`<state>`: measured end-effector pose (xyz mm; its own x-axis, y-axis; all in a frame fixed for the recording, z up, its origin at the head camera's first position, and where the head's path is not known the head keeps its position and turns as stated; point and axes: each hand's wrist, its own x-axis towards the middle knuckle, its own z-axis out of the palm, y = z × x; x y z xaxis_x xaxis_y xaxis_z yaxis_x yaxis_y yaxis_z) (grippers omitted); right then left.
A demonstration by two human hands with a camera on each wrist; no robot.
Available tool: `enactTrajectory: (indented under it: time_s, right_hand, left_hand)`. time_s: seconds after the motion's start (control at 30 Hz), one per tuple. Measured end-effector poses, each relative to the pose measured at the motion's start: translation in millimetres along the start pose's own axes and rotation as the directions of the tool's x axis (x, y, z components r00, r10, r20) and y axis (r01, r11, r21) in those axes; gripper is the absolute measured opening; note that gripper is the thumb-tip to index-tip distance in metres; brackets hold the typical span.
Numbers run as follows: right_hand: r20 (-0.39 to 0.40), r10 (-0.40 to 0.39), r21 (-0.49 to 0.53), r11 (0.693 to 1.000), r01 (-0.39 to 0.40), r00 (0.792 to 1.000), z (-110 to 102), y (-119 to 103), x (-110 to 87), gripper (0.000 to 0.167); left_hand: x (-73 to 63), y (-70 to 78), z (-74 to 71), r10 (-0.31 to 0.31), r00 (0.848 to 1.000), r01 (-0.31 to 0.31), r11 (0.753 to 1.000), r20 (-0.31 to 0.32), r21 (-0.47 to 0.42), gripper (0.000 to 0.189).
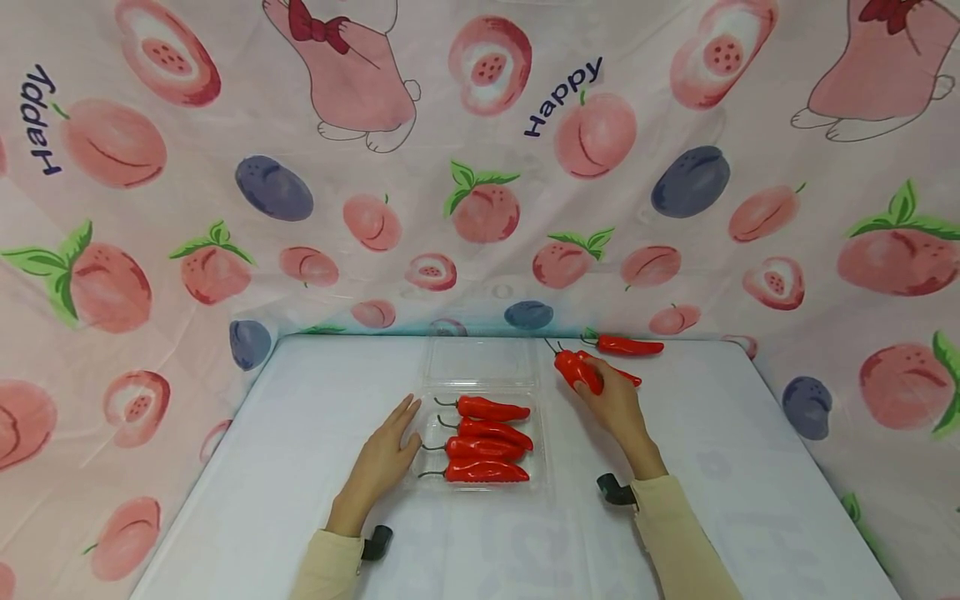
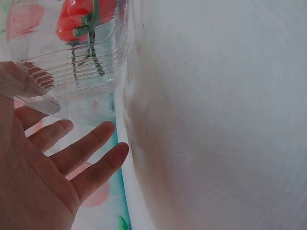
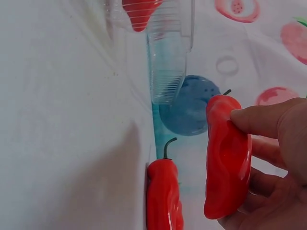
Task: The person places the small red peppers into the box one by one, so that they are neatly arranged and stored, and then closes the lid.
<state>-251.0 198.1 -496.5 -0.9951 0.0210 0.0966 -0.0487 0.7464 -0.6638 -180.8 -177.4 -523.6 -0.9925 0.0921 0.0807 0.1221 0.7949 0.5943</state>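
My right hand (image 1: 617, 407) pinches a red chili pepper (image 1: 577, 372) between thumb and fingers, above the table to the right of a clear plastic container (image 1: 538, 479). In the right wrist view this held pepper (image 3: 225, 158) hangs clear of the table, stem up. Another red pepper (image 1: 630, 377) lies just beyond that hand, partly hidden by it. Several red peppers (image 1: 487, 450) lie side by side in the container, stems to the left. My left hand (image 1: 378, 458) rests at the container's left edge, fingers extended; the left wrist view shows its thumb along the plastic wall.
The container's clear lid (image 1: 480, 362) is folded back flat toward the far side. One more red pepper (image 1: 630, 346) with a green stem lies at the back edge of the white table (image 1: 247, 483). A fruit-print cloth (image 1: 420, 167) hangs behind the table.
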Motion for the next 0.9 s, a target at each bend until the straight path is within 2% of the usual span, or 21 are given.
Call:
enactTrajectory:
  time_s: [0.2,0.7,0.9]
  right_hand:
    - [-0.012,0.005,0.019,1.000,-0.005,1.000,-4.6,-9.5,-3.7,0.055]
    - [-0.073,-0.056,0.069,0.996,0.061,0.996,-11.6,-28.4,-12.5,0.051]
    - [-0.099,-0.118,0.072,0.989,0.126,0.988,-10.3,-35.1,-16.1,0.050]
  left_hand:
    - [0.8,1.0,-1.1,0.003,1.000,-0.003,1.000,0.001,0.002,0.057]
    - [0.0,0.7,0.2,0.008,1.000,-0.008,1.000,-0.013,0.009,0.056]
    - [0.3,0.1,0.3,0.008,1.000,-0.008,1.000,-0.011,0.009,0.056]
